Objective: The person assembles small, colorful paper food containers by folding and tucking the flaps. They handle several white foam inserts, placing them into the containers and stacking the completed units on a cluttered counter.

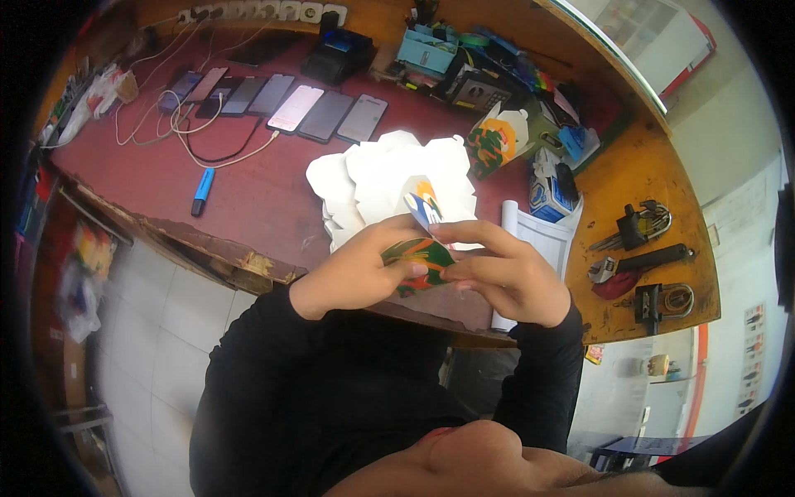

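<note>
Between my two hands, near the table's front edge, is a paper food box (421,258), partly folded, with a green, orange and red pattern and a flap standing up. My left hand (364,269) is closed on its left side, thumb across the patterned face. On the right side, my right hand (509,269) grips it with bent fingers. Just beyond lies a stack of flat white box blanks (397,178), their plain sides up. A folded box (497,142) of the same pattern stands behind the stack to the right, its top flaps raised.
Several phones (296,108) lie in a row at the back, with white cables among them. A blue highlighter (202,192) rests at left. Rolled paper (507,240), padlocks (660,306) and a wrench (638,263) are at right. A teal basket (426,51) stands at the back.
</note>
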`<state>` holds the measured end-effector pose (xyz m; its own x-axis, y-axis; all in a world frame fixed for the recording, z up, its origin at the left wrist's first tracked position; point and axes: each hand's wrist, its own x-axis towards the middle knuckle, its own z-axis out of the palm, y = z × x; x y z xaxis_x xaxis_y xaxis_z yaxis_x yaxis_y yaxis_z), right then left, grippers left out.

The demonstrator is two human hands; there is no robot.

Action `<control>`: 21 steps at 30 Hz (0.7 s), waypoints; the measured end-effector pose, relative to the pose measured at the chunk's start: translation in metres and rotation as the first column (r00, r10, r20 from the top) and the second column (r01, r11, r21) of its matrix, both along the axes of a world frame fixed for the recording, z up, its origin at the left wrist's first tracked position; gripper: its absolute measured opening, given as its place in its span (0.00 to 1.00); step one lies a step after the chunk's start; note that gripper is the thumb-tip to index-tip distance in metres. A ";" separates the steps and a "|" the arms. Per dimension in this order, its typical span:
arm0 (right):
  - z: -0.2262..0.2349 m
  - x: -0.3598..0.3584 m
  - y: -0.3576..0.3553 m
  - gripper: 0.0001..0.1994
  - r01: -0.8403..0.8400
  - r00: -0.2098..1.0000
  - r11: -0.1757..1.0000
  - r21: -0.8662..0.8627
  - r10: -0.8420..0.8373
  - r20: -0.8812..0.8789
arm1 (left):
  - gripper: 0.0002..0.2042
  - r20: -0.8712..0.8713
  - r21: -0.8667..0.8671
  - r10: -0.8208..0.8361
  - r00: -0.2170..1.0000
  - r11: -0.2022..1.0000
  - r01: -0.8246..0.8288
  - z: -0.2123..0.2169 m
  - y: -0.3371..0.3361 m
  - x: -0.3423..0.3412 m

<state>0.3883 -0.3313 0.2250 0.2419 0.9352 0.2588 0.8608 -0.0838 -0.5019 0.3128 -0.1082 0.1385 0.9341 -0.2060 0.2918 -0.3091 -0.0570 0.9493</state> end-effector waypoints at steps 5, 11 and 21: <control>-0.001 0.015 -0.001 0.08 -0.128 0.982 0.992 0.015 0.129 -0.139 | 0.14 -0.097 -0.007 -0.104 0.990 0.995 0.104 0.008 0.008 -0.001; -0.007 0.008 0.005 0.06 -0.003 1.000 0.998 0.069 0.004 -0.005 | 0.13 0.036 -0.014 -0.055 0.998 0.998 0.056 0.002 0.000 0.005; -0.008 -0.019 0.020 0.08 0.158 0.982 0.984 -0.077 -0.148 0.118 | 0.12 0.039 0.072 -0.115 0.993 0.991 0.112 -0.011 0.006 0.012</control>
